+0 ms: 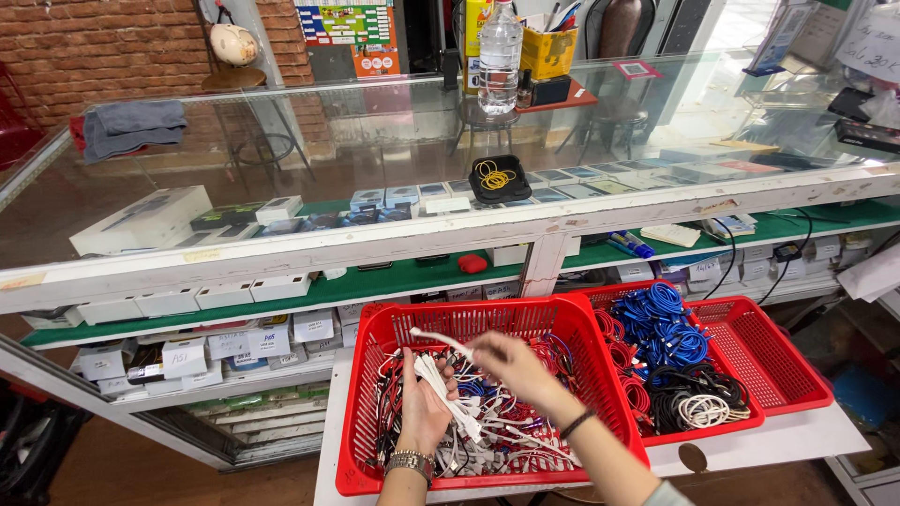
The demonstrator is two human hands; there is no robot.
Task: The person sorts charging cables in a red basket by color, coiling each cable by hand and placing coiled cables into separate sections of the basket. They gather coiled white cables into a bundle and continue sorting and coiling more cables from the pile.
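Overhead, the glass display counter (394,141) spans the upper half of the frame. Its worn white frame rail (469,234) crosses the middle from left to right. A green-lined shelf (375,281) below the rail carries small white boxes (225,295). A brick wall (112,42) closes the upper left corner.

On the glass top stand a clear water bottle (500,52) at upper centre, a folded grey cloth (131,126) at upper left, and a black tray of yellow rubber bands (499,178) near the centre.

Lower centre, a white table (778,440) bears three red plastic baskets. The nearest red basket (366,394) holds mixed white, red and black cables. The middle basket (712,426), lower right, holds coiled blue cables (661,323), black cables (675,389) and one white coil (703,409). The outer basket (769,356) sits farthest right.

Both hands work above the nearest basket. The left hand (427,403), with a metal wristwatch (410,462) on the wrist, is clenched around a bundle of white cables (459,412) whose ends hang down into the basket. The right hand (511,365), with a dark band (577,424) on the wrist, is blurred; its fingers pinch a single white cable (441,342) that runs up and to the left from the fingertips. The two hands lie just beside each other.
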